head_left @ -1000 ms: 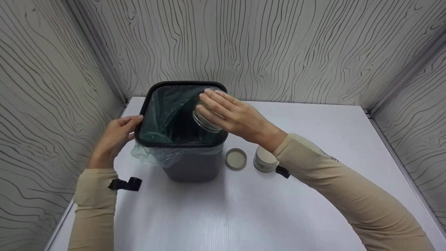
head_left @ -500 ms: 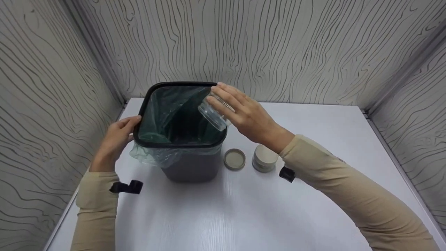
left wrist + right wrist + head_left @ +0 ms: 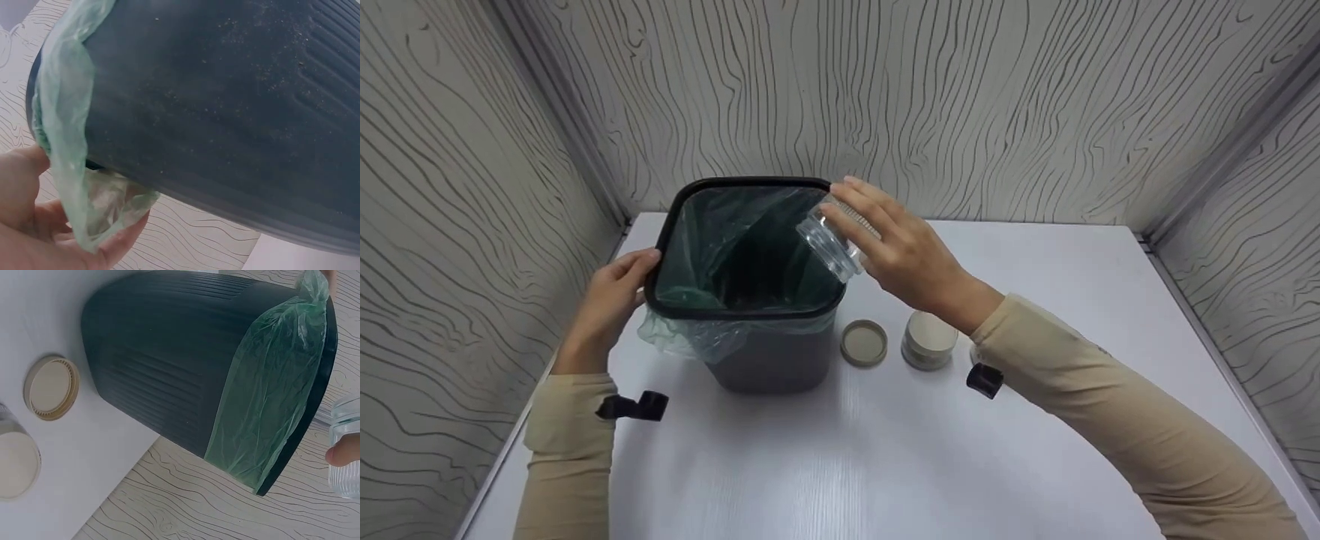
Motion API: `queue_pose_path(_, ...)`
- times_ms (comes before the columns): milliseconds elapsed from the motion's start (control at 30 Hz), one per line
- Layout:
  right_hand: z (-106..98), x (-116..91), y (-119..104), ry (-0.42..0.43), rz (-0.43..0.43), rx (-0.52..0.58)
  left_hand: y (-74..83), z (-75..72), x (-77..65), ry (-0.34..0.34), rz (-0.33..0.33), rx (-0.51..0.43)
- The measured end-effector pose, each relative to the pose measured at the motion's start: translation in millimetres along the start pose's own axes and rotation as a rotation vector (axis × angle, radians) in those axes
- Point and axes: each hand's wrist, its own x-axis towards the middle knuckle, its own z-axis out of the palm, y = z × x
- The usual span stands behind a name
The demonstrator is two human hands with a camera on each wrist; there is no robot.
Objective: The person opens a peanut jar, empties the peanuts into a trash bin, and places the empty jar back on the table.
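White table (image 3: 735, 472), 3 grained walls (image 3: 885, 97); left grip (image 3: 611, 291) pinches bin (image 3: 772, 360), right grip (image 3: 901, 253) clasps jar (image 3: 826, 244).

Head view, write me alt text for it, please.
A right hand holds a tilted clear jar at the edge of a bin lined with green plastic; the left hand grips the bin's rim. A loose lid and a lidded jar sit nearby on the white table.

Green liner (image 3: 705, 232), dark grey bin (image 3: 772, 364)
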Motion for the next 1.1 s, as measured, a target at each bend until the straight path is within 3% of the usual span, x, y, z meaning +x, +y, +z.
queue_pose_path(367, -10.8, -19.4, -3.0, 0.013, 0.160, 0.143, -2.8, -0.9, 1.1, -0.007, 0.013, -0.022)
queue_pose_path(667, -14.4, -33.5, -3.9, 0.075, 0.222, 0.216, -5.9, 2.4, -0.6, -0.010, 0.040, -0.132)
queue_pose_path(1100, -17.1, -55.7, -12.2, 0.152, 0.323, 0.287, -10.1, 3.0, -3.0, -0.006, 0.008, -0.064)
